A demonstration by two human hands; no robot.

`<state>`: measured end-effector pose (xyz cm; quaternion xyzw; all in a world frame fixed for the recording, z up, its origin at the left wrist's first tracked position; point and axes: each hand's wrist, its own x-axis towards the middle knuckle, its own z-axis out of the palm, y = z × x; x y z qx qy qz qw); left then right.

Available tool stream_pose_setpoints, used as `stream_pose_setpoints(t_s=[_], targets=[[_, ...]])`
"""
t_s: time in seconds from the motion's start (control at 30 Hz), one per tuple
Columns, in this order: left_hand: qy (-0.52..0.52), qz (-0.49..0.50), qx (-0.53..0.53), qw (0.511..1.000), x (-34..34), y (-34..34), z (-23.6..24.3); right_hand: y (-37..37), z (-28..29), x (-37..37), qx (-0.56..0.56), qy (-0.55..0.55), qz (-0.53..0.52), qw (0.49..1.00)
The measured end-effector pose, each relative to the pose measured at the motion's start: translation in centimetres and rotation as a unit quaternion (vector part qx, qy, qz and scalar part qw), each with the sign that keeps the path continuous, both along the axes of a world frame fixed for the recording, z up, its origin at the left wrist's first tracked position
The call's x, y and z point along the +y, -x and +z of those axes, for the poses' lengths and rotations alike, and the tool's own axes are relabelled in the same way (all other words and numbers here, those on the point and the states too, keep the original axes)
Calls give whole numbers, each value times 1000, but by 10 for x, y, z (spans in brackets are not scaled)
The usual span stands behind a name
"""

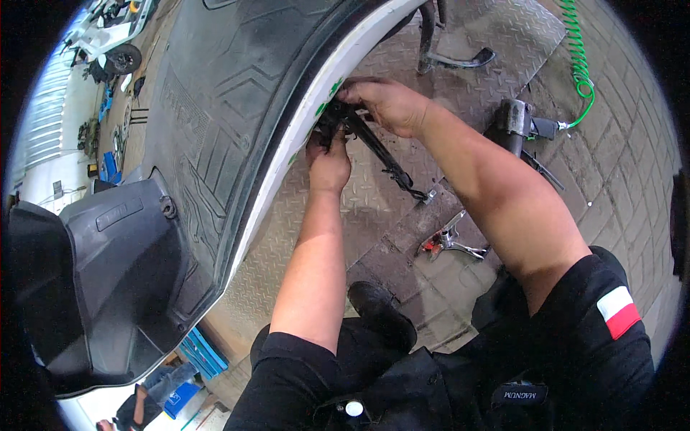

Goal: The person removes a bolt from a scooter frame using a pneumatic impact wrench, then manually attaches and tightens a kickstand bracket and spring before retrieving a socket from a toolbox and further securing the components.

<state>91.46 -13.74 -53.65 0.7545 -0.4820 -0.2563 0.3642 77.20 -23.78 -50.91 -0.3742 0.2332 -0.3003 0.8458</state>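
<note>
A scooter with a grey ribbed footboard [208,93] and a white side edge [287,154] leans in from the left. Below that edge, both my hands reach to dark metal parts at the top of a black side stand [379,149], which slants down to the right. My left hand [330,169] is closed against these parts from beneath, its fingertips hidden behind them. Slightly higher, my right hand [392,106] has its fingers curled at the panel's lower edge. What its fingertips grip is too dark and covered to make out.
An air impact wrench [514,118] on a green coiled hose [575,43] lies at the right. Nearer is a three-armed wrench [450,241]. A black pedal lever [467,57] juts out above the metal plate [496,29]. Another person [136,406] shows at lower left.
</note>
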Motion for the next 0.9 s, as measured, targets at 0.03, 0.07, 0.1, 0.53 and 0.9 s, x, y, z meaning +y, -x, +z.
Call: stream_pose_setpoints(t_s=[0.03,0.07,0.1,0.53,0.9], targets=[[12,-12,-1,1000,0,-4,-3,-3,3,2,-9,-7,13,1000],[22,-27,2,999,-2,-4,-3,-2,2,3,-14,-16,22,1000],[24,-29,2,999,-2,-3,-4,-1,1,3,-14,-15,20,1000],[13,28,181,983,12,3,13,5,5,10,146,175,113,967],[-19,126,126,984,9,31,28,4,-17,-20,203,2,177,963]])
